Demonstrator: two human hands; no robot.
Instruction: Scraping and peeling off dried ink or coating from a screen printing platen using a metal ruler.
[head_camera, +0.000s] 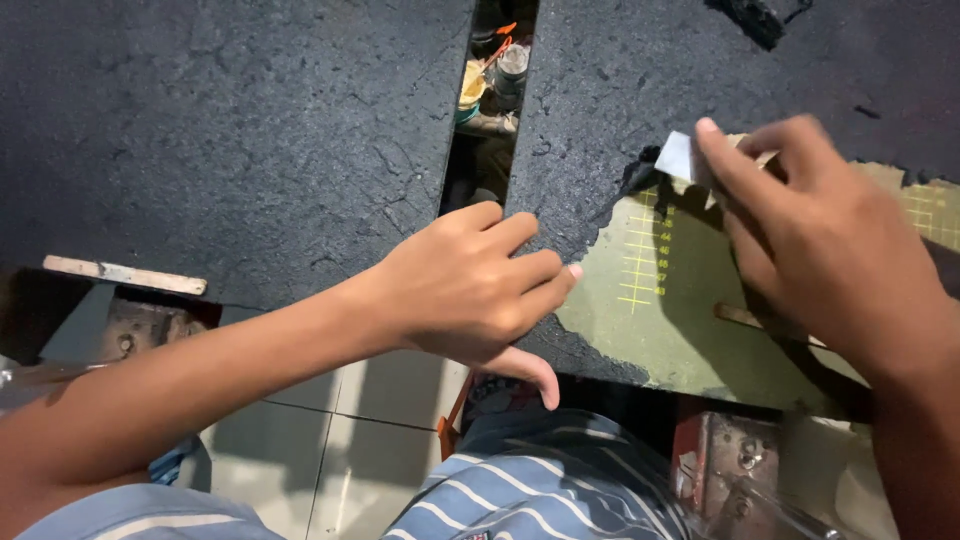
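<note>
Broadly, two black-coated slabs fill the view, a narrow gap between them; the right slab (700, 70) is the work piece. Its coating looks thick, crusted and brittle, flaking off a stiff green gridded board (640, 330) exposed toward its near edge. The left hand (470, 290) presses flat, fingers together, on the coating at the near-left corner. The right hand (810, 230) pinches a small pale scraper (682, 158), thin and rigid, best gripped at its back, at the torn coating edge.

rough matt black coating (230, 130), cracked
</note>
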